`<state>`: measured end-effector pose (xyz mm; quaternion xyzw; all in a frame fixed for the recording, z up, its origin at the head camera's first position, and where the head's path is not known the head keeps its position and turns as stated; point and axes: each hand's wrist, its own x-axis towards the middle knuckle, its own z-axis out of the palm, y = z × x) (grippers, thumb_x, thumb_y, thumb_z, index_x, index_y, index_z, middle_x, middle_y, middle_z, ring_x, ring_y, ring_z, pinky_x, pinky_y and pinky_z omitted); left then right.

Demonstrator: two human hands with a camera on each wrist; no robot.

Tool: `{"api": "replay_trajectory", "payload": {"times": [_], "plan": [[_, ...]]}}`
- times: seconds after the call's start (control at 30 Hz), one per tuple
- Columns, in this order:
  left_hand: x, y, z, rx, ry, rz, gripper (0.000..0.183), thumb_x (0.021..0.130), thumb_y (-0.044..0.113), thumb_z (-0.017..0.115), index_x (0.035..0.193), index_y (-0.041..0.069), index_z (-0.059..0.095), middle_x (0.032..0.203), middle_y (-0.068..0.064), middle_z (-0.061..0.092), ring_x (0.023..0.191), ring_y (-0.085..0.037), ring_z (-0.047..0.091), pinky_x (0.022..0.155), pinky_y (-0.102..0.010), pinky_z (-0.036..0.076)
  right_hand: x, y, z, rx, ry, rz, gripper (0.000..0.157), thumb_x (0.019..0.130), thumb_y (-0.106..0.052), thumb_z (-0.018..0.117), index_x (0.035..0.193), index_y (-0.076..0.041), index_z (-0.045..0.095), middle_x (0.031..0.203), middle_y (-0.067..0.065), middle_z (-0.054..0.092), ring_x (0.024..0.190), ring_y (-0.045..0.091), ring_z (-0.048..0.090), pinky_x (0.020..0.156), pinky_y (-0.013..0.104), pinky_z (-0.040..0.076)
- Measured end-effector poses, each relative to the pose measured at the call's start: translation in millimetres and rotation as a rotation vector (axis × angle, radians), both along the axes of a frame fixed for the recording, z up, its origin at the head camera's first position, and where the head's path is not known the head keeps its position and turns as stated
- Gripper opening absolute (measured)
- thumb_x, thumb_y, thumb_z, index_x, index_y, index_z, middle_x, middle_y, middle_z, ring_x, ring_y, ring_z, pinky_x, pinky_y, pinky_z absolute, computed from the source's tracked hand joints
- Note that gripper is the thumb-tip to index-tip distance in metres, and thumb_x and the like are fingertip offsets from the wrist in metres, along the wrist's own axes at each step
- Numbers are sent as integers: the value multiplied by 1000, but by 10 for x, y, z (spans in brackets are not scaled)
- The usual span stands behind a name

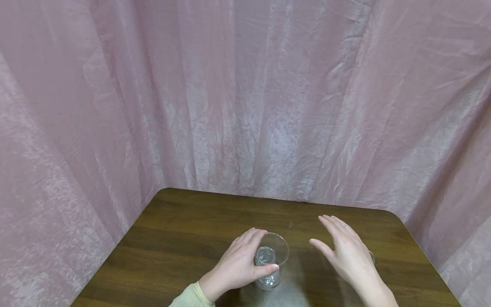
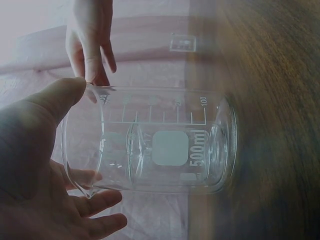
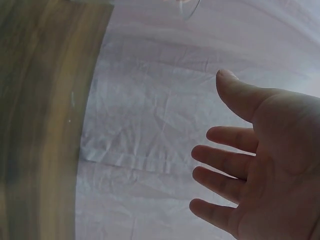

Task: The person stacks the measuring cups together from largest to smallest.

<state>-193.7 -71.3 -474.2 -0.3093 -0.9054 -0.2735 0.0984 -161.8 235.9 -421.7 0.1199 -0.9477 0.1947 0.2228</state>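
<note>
A clear glass beaker (image 2: 170, 147) marked 500ml stands upright on the table in front of me. Inside it shows a smaller clear glass piece (image 1: 264, 256), whose kind I cannot tell. My left hand (image 1: 241, 260) holds the beaker near its rim, thumb on the near side and fingers round the far side. Apart from the beaker, to its right, my right hand (image 1: 347, 251) hovers over the table with fingers extended and thumb spread, holding nothing. In the right wrist view its palm (image 3: 280, 170) faces the camera.
The brown wooden table (image 1: 184, 226) has rounded far corners. Partly hidden behind my right hand is a small clear glass object (image 1: 372, 256). Pink velvety curtains (image 1: 261, 106) hang behind the table and along both sides.
</note>
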Motion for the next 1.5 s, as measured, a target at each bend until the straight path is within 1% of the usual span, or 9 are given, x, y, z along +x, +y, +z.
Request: {"api": "replay_trajectory", "payload": {"times": [0.33,0.5,0.7,0.87,1.03,1.5], "plan": [[2,2,0,1,-32,6,85,93,67,78,155,13,56,155,-8,59,153,-34,49,123,-60,41,-10,121,-22,-8,-27,-31,73,99,-43,84,155,-3,60,156,22,60,149,46,48,117,69,39],[4,2,-3,-3,-30,10,85,93,67,78,155,14,56,155,-7,59,153,-33,49,123,-59,41,-20,156,-23,-18,-48,-38,74,100,-45,82,156,-3,58,158,24,57,150,47,46,117,70,38],[4,5,0,-5,-33,11,86,93,68,78,156,14,55,156,-8,59,153,-32,49,123,-59,41,-34,182,-22,-18,-53,-36,73,100,-43,82,155,-1,58,157,25,58,149,48,46,118,70,38],[5,4,5,-1,-32,7,85,93,67,78,156,13,56,156,-8,59,153,-33,49,123,-61,42,-49,216,-17,-22,-47,-43,73,99,-42,84,155,-1,59,155,27,58,149,49,46,118,70,37],[8,1,4,-1,-21,7,85,93,67,78,155,13,56,154,-7,60,152,-33,50,122,-59,42,-58,252,-16,-25,-39,-44,72,99,-40,85,154,0,59,154,28,58,147,50,48,117,71,38],[6,3,13,0,-24,5,84,93,68,77,154,13,56,153,-7,60,151,-32,50,122,-60,43,-66,346,1,-24,-74,-73,75,101,-45,81,156,-1,57,157,31,54,148,53,45,117,74,37]]}}
